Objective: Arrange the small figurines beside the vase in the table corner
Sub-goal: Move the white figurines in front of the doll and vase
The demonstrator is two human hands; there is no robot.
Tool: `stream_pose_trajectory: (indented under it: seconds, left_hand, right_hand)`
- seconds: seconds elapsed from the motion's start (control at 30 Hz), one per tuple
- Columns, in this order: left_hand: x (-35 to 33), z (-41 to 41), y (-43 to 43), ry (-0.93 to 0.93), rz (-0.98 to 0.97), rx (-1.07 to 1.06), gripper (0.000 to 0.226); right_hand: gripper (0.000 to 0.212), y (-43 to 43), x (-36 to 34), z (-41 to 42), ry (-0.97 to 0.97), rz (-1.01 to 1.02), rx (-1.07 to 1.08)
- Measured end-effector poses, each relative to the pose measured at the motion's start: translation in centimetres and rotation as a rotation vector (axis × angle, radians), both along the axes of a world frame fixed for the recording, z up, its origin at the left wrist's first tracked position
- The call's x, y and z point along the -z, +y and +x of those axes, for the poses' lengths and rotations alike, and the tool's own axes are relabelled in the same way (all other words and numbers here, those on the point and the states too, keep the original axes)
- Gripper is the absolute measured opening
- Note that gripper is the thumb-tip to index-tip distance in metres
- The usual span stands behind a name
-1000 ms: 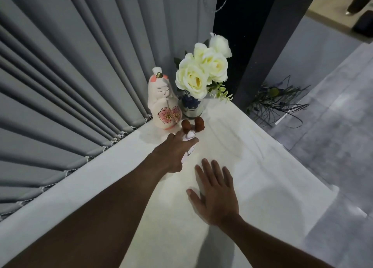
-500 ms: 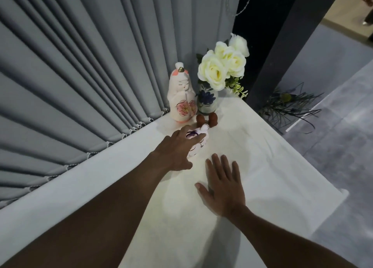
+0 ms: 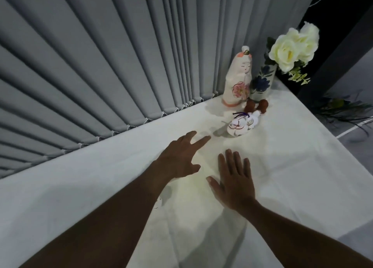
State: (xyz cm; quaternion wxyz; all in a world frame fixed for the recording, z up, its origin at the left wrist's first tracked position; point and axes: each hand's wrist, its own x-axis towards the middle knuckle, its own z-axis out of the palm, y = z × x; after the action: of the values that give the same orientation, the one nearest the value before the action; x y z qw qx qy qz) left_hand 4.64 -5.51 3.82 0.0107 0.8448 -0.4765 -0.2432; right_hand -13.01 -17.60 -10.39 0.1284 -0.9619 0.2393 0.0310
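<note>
A grey vase with blue flowers painted on it [image 3: 261, 84] holds white roses [image 3: 292, 47] in the far corner of the white table [image 3: 101, 187]. A tall white doll figurine with a pink blossom [image 3: 238, 80] stands just left of the vase. Two small brown figurines [image 3: 257, 105] stand in front of the vase. A small white figurine with purple cord [image 3: 241, 125] lies on the cloth in front of them. My left hand [image 3: 179, 156] hovers open, a short way left of and nearer than the white figurine. My right hand [image 3: 234, 179] rests flat on the cloth.
Grey vertical blinds [image 3: 101, 65] run along the table's left side. The table's right edge drops to a grey floor [image 3: 359, 146], where a dark leafy plant [image 3: 339, 108] lies. A dark post [image 3: 331, 65] rises behind the vase.
My left hand has let go of the small white figurine and drawn back toward me with fingers spread. The figurine stays lying in front of the brown ones. The camera moved left.
</note>
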Motion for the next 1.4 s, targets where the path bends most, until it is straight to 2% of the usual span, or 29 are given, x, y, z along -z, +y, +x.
stream_pose_trajectory:
  seconds: [0.13, 0.23, 0.37, 0.53, 0.63, 0.77, 0.93, 1.07, 1.13, 1.2, 1.4]
  left_hand:
    - [0.5, -0.1, 4.4, -0.026, 0.213, -0.131, 0.1]
    - [0.6, -0.3, 7.0, 0.025, 0.399, -0.244, 0.107]
    - [1.1, -0.6, 9.2, 0.106, 0.515, -0.263, 0.091]
    - [2.3, -0.2, 9.8, 0.129, 0.476, -0.267, 0.054]
    - [2.3, 0.3, 8.7, 0.097, 0.421, -0.302, 0.051]
    - [2.1, 1.5, 5.6, 0.076, 0.332, -0.366, 0.061]
    - [2.4, 3.2, 0.5, 0.114, 0.201, -0.441, 0.066]
    - [3.4, 4.5, -3.9, 0.104, 0.124, -0.43, 0.046]
    - [3.9, 5.1, -6.2, 0.101, 0.098, -0.43, 0.055]
    - [4.4, 5.7, -8.5, 0.084, 0.061, -0.411, 0.054]
    - [4.7, 6.6, -13.6, 0.066, -0.068, -0.409, 0.027]
  right_hand:
    - [0.089, 0.4, 0.0, -0.1, 0.026, -0.034, 0.01]
    - [0.089, 0.5, -0.1, -0.2, 0.019, -0.03, 0.012]
    - [0.089, 0.7, -0.3, 0.1, 0.021, -0.023, 0.017]
    - [0.088, 0.7, -0.6, 0.2, 0.041, -0.01, 0.019]
    - [0.088, 0.5, -0.6, 0.1, 0.038, 0.006, 0.021]
    - [0.084, -1.0, -0.3, 0.1, -0.015, 0.018, 0.019]
    - [0.087, -5.2, -0.5, 0.5, 0.038, -0.001, 0.157]
    - [0.088, -6.3, -0.9, 0.5, 0.07, 0.017, 0.184]
    - [0.088, -6.1, -1.0, 0.6, 0.073, 0.028, 0.182]
    - [0.087, -6.2, -1.0, 0.6, 0.067, 0.029, 0.191]
    - [0.083, -6.3, -0.4, 0.5, -0.029, -0.026, 0.174]
